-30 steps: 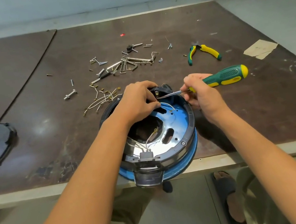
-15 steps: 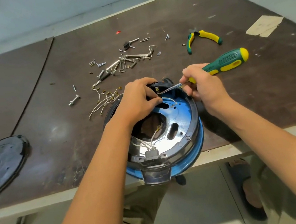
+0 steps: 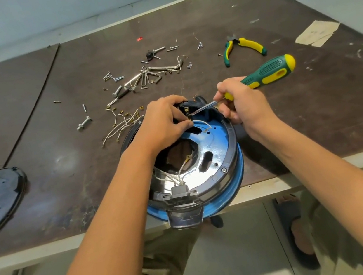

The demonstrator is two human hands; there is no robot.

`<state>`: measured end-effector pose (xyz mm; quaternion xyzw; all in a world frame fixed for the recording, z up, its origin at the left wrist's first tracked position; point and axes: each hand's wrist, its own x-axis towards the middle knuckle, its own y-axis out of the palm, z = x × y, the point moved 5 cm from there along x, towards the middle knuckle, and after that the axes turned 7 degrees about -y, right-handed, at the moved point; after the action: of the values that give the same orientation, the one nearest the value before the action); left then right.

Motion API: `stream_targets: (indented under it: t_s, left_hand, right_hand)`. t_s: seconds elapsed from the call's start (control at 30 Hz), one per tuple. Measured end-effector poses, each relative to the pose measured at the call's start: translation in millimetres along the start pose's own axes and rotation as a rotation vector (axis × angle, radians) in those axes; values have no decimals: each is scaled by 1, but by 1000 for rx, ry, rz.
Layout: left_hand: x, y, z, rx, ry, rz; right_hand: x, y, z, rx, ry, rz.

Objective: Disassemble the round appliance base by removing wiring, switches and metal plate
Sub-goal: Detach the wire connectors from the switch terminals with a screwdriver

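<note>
Gripping a screwdriver (image 3: 267, 72), right hand (image 3: 245, 103) probes base (image 3: 232, 155).

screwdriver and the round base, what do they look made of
The screwdriver handle looks like hard green plastic with yellow, probably rubbery inlays and a dimpled matte grip. Its shaft is bright bare steel. The round base has a semi-gloss black ring, likely moulded plastic. The plate inside seems to be polished metal, with mirror-like, blue-tinted reflections.

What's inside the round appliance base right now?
White wires run to a black connector over the shiny metal plate; the screwdriver tip reaches in. The left hand hides most of the black part it grips.
</note>
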<state>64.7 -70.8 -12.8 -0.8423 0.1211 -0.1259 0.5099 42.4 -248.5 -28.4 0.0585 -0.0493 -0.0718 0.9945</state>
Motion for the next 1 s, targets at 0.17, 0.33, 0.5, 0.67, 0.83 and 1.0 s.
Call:
stream_targets:
  t_s: [0.17, 0.33, 0.5, 0.67, 0.83, 1.0]
  left_hand:
    - [0, 0, 1, -3, -14, -5]
    - [0, 0, 0, 10, -8, -3]
    - [-1, -2, -1, -7, -1, -5]
    - [-1, -2, -1, 5, -8, 2]
    - [1, -1, -1, -1, -24, 2]
    - [1, -1, 0, -1, -27, 2]
  right_hand:
    - [-2, 1, 6, -28, -182, 160]
    - [-5, -2, 14, -246, -374, 351]
    - [-2, -1, 13, -207, -349, 308]
    - [3, 0, 10, -133, -270, 266]
    - [8, -1, 9, -126, -260, 276]
    - [12, 2, 11, -102, -240, 283]
